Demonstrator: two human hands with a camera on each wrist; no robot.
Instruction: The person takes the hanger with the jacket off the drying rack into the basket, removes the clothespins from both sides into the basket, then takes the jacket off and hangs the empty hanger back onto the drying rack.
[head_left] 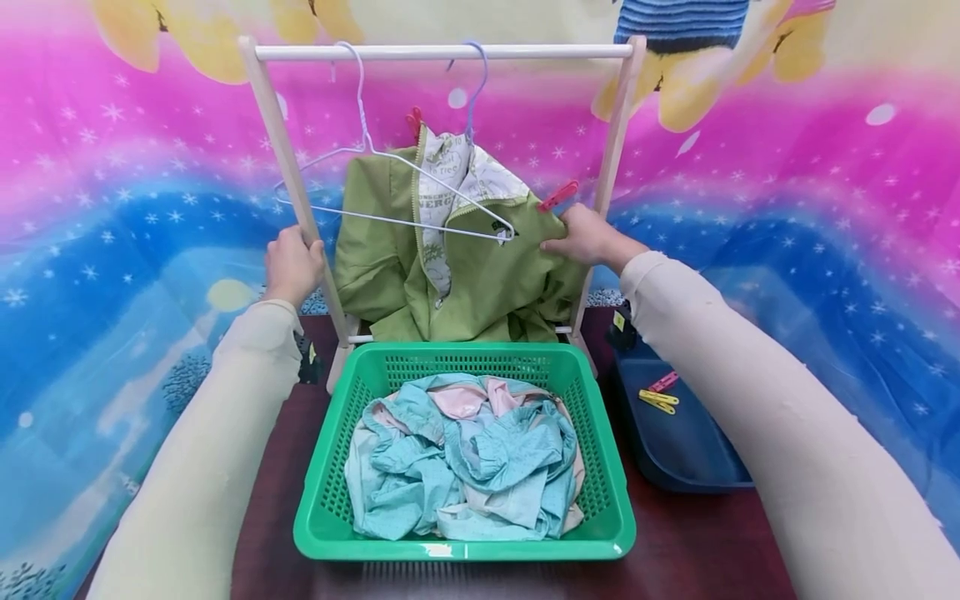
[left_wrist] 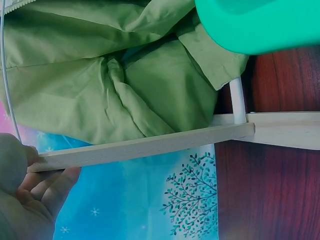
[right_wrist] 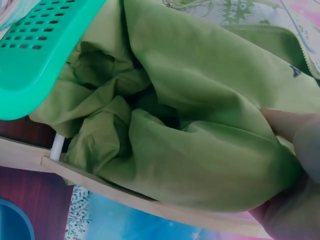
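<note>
A green zip jacket [head_left: 495, 275] with a white printed lining hangs from a purple hanger [head_left: 480, 83] on a wooden drying rack [head_left: 617, 133]. My left hand [head_left: 294, 265] grips the rack's left post; in the left wrist view the thumb lies on one side of the post [left_wrist: 140, 147] and the fingers on the other. With my right hand [head_left: 588, 236] I pinch the jacket at its shoulder, just below a red clothespin [head_left: 558, 195]. Another red clothespin [head_left: 415, 122] sits at the opposite shoulder. A bare white hanger [head_left: 375, 218] hangs in front of the jacket.
In front of the rack stands a green basket [head_left: 465, 550] heaped with pale teal and pink clothes [head_left: 480, 450]. To its right, a dark blue tub [head_left: 693, 483] holds yellow clothespins [head_left: 658, 400] and a pink clothespin [head_left: 664, 382]. A patterned cloth [head_left: 810, 217] hangs behind.
</note>
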